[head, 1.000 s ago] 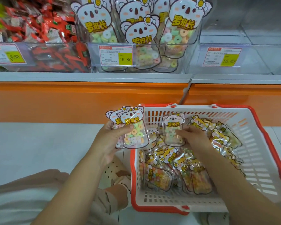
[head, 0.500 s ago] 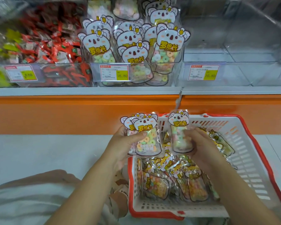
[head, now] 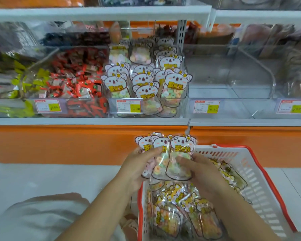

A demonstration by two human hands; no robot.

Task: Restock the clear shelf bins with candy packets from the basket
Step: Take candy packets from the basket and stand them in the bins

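Left hand point(head: 137, 164) and right hand point(head: 201, 173) gripping fanned koala packets point(head: 165, 157) above the basket point(head: 261, 173), koala bin point(head: 146, 84) half full, neighbouring bin point(head: 215, 80) bare

even, soft indoor light; clear bins point(head: 250, 80) show faint glare; upper shelves blurred; edges bend from the wide lens.

Price tags point(head: 129, 106) on shelf front point(head: 87, 121); orange panel point(head: 59, 143) beneath.

White shelf boards point(head: 87, 121) upper and lower; orange kick panel point(head: 59, 143) beneath; pale grey floor point(head: 42, 178); slotted metal upright point(head: 181, 32).
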